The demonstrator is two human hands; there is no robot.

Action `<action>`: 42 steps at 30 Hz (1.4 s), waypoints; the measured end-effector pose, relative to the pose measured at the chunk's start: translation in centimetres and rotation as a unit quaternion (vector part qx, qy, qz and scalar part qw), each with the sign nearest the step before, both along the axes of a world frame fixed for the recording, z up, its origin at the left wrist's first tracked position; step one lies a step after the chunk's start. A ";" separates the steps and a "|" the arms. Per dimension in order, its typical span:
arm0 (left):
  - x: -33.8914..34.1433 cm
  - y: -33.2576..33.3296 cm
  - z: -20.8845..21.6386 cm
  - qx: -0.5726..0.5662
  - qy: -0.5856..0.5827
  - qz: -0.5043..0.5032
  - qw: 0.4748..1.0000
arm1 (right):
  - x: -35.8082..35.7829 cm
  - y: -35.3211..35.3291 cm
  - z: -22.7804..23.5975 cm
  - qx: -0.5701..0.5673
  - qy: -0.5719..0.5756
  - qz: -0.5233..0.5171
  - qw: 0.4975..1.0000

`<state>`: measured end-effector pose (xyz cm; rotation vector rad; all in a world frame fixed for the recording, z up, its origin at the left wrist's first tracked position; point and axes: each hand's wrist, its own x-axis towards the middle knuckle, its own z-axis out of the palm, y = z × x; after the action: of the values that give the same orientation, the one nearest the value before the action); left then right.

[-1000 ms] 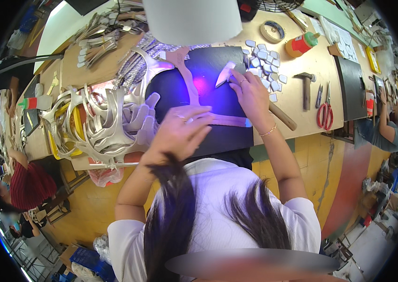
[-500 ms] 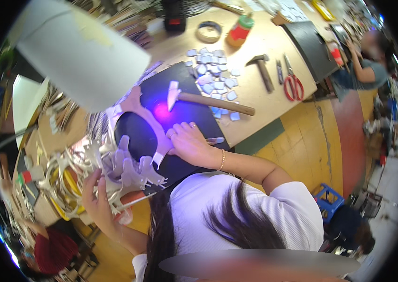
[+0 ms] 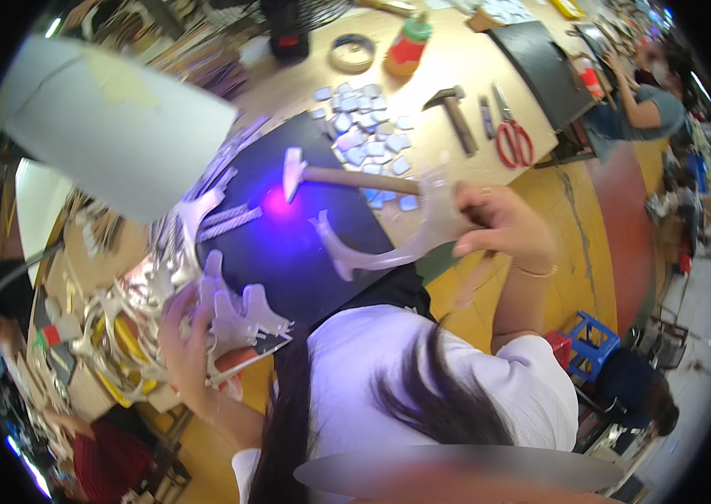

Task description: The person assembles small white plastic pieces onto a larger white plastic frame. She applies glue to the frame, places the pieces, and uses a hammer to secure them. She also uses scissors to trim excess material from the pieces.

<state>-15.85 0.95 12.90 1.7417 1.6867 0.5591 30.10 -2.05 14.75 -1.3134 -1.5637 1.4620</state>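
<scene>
Within right hand (image 3: pixel 511 225), apparently: pale strap (image 3: pixel 410 250)

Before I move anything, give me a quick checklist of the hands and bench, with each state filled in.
1. Right hand has hold of the curved pale piece: ok, the piece is gripped near one end.
2. Left hand has a firm grip: cannot tell; it is at the stacked pale pieces, fingers blurred.
3. Black mat free of tools: not ok, a wooden-handled hammer lies with its head on it.
4. Red-handled scissors off the mat: ok, on the table to the right.
5. Small grey tabs gathered neatly: not ok, scattered loosely.
</scene>
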 end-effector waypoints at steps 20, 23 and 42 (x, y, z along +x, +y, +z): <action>4.9 1.4 -2.6 0.022 0.103 -0.137 0.985 | 14.7 4.1 -5.6 0.178 -0.412 -0.320 0.834; 4.8 1.4 -2.6 0.015 0.108 -0.138 0.984 | 14.4 4.2 -9.4 0.141 -0.437 -0.265 0.848; 5.1 1.5 -3.4 0.067 0.128 -0.136 0.980 | -8.0 7.8 -11.0 0.289 -0.332 -0.048 0.897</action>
<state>-10.74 2.42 9.51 2.1777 1.5676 0.3394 22.15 5.71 3.74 -1.5468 -2.0927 0.3957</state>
